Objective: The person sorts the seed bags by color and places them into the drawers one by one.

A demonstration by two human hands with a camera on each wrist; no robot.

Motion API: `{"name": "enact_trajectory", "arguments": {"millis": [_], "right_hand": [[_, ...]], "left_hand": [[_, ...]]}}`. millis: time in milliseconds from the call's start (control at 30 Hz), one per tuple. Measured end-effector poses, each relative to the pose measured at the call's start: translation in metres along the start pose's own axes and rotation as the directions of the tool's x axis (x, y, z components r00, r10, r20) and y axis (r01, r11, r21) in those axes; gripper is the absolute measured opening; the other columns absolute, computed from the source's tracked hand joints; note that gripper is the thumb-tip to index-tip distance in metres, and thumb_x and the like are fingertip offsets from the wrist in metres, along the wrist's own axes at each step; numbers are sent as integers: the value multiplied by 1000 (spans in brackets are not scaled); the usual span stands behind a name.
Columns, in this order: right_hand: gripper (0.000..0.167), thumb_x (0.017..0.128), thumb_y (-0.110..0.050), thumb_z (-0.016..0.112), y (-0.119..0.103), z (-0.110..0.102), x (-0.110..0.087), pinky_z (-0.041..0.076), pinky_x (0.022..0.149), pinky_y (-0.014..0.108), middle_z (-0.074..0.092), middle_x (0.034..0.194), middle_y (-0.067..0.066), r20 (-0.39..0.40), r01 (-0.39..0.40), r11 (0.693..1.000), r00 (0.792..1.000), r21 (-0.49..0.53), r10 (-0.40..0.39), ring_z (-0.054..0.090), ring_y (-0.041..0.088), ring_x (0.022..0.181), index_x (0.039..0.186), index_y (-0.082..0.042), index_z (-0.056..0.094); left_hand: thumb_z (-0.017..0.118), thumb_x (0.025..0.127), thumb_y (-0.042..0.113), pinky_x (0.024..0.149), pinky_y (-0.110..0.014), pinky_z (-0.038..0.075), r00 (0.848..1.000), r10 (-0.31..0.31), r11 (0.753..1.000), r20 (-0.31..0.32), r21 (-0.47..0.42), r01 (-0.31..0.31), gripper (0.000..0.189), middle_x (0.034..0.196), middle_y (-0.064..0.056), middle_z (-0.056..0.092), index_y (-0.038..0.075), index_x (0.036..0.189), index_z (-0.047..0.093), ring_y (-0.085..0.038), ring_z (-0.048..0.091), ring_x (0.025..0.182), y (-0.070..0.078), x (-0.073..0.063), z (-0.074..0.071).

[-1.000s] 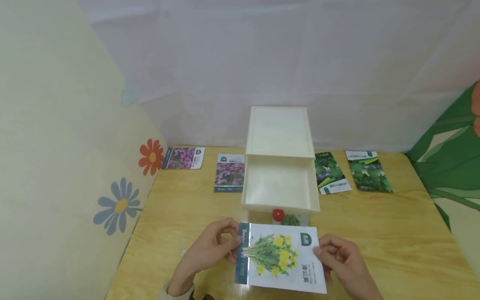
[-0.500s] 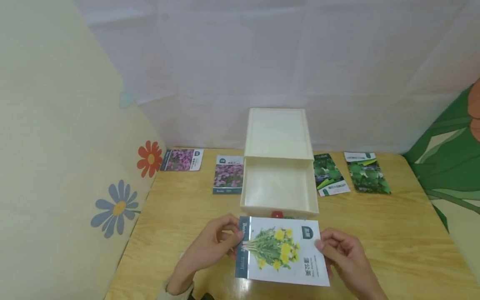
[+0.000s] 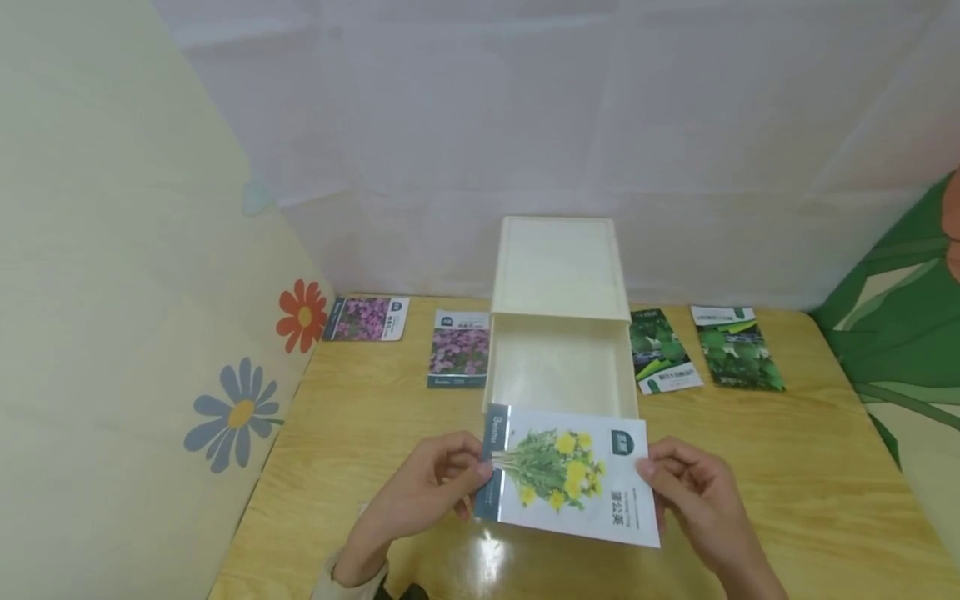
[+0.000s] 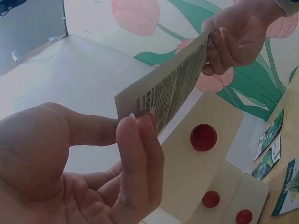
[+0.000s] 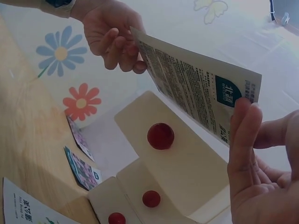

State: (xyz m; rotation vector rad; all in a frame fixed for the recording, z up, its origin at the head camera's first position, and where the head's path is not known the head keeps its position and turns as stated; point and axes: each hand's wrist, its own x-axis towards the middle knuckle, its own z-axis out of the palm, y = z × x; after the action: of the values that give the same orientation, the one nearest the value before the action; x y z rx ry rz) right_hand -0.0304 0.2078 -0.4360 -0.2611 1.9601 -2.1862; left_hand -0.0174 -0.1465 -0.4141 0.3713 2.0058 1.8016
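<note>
A white seed packet with yellow dandelions is held up flat between my two hands. My left hand pinches its dark-banded left end, thumb on top and fingers beneath. At the opposite end my right hand pinches the edge the same way. Printed text covers the packet's underside in the right wrist view. In the head view the packet overlaps the front of an open drawer in a cream drawer unit. Round red knobs mark the drawer fronts.
Two purple-flower packets lie left of the unit, and two green-leaf packets lie to its right. Another white packet lies on the wooden table in front of the drawers. Walls painted with flowers stand at both sides.
Both hands have carried the dandelion packet forward and up in the head view, toward the open drawer. It now covers the red knob and the packet on the table.
</note>
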Motion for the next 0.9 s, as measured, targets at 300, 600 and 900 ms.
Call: {"name": "enact_trajectory", "arguments": {"millis": [300, 600, 900], "right_hand": [[27, 106, 11, 51, -6, 0, 10, 53, 40, 28, 80, 85, 9, 5, 59, 998, 998, 8, -59, 68, 14, 58, 103, -4, 73], [23, 109, 5, 51, -11, -1, 15, 52, 41, 27, 80, 87, 11, 8, 44, 999, 999, -8, -43, 65, 16, 55, 102, -2, 72], [26, 109, 6, 48, -12, 0, 16, 53, 43, 25, 80, 87, 11, 50, 39, 999, 998, 29, -40, 65, 17, 53, 103, -5, 72]], "left_hand": [[64, 107, 13, 57, -27, 62, 1000, -12, 999, -16, 35, 12, 18, 91, -18, 76, -4, 110, 69, -11, 68, 65, 6, 4, -2], [64, 106, 11, 58, -29, 63, 996, -15, 998, -87, 57, 20, 17, 89, -10, 72, -5, 109, 69, -12, 66, 69, 12, 12, -5], [63, 106, 10, 58, -27, 62, 994, 8, 999, -113, 51, -2, 16, 86, -7, 70, -5, 108, 68, -15, 66, 69, 13, 20, -11]]}}
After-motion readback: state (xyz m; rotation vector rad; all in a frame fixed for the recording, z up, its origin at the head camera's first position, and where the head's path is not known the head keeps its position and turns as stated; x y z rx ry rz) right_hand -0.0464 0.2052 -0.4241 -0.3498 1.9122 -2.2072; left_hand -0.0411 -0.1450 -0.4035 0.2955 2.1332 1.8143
